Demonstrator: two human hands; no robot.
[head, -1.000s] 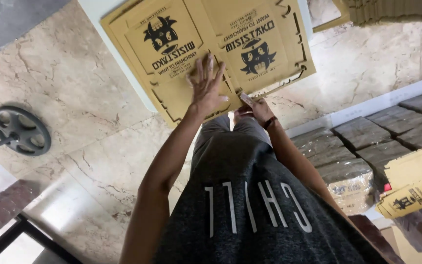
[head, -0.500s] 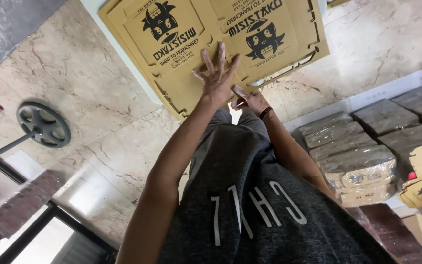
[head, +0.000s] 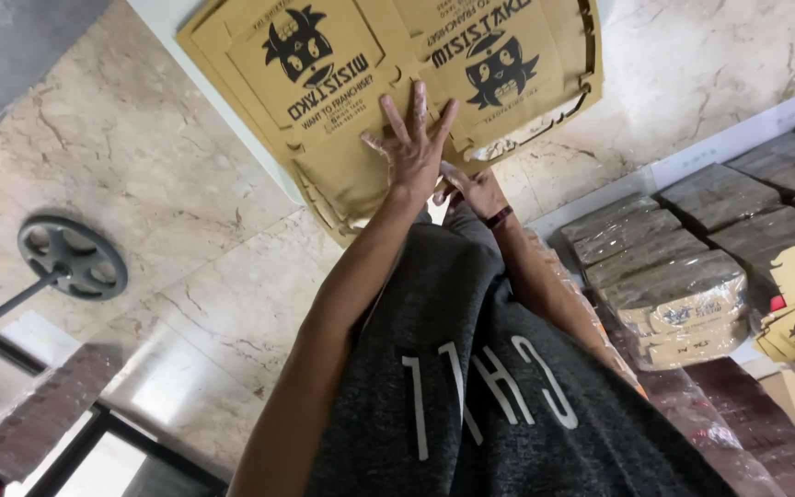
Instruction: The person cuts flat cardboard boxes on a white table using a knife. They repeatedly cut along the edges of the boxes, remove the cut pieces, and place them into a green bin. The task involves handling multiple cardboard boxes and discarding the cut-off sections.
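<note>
Marble floor, veined cream and grey, fills the view looking straight down, with a pale surface showing at its far edge under a flat die-cut cardboard sheet.

Fingers of the left hand are spread wide apart and pressed palm-down on the near middle of the cardboard sheet, pinning it rather than gripping it. The right hand, with a dark band at the wrist, lies just beside the left at the sheet's near edge; its fingers seem tucked at a flap or score line, though the left hand hides them, so whether they pinch the card I cannot tell.

Judging by this, the step in hand is folding the sheet into a box: one hand holds the panel flat while the other works a flap. The next move probably calls for firm downward pressure and a clean lift along the crease.

Farther out, wrapped bundles of flat cardboard lie to the right, and a round weight plate on a bar lies at left.
</note>
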